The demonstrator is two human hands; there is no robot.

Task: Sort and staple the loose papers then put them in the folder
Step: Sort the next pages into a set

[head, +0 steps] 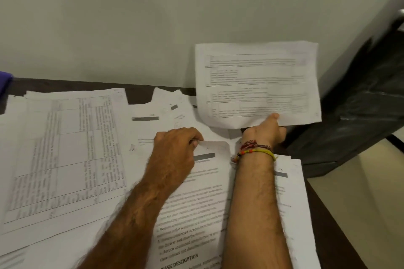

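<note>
Loose printed papers cover the dark table (140, 94). My right hand (265, 130) pinches the bottom edge of a sheet with printed tables (256, 82) and holds it raised in front of the wall. My left hand (175, 148) pinches the top corner of a text page (196, 199) lying in the middle, lifting that corner slightly. A large sheet with a table grid (63, 155) lies flat at the left. More pages (293, 192) lie under my right forearm. No stapler or folder can be made out.
A pale wall (153, 17) stands right behind the table. A purple object (4, 82) shows at the far left edge. A dark piece of furniture (360, 105) stands to the right, with pale floor (360, 203) beyond the table's right edge.
</note>
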